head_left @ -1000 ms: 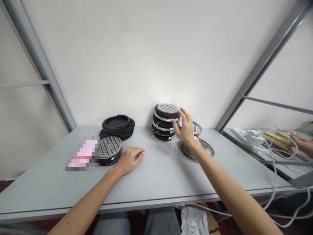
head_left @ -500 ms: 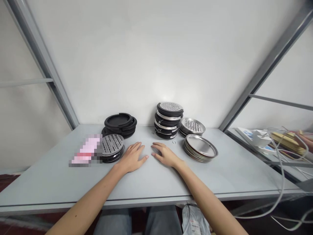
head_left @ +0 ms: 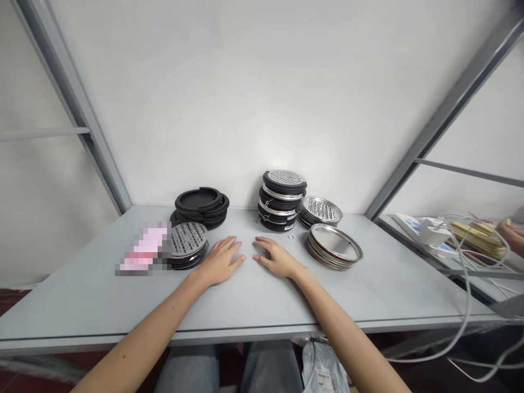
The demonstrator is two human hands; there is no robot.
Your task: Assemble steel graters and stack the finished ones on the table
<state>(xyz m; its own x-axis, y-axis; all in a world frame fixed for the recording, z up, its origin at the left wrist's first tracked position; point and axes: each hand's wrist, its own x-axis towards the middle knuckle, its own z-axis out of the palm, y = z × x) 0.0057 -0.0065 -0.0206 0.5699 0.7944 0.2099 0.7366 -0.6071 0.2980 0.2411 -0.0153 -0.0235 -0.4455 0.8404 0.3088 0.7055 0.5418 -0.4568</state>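
In the head view, the left hand [head_left: 222,261] lies palm down on the grey desk [head_left: 254,308], its grip loose, fingers spread, just beside stacked dark, round, perforated metal discs [head_left: 188,239]. The right hand [head_left: 277,258], its grip relaxed and fingers slightly parted, is near stacked plain silver round metal plates [head_left: 335,242]. Behind, a tall black-and-silver round stack [head_left: 283,201] stands near perforated silver discs [head_left: 321,209].
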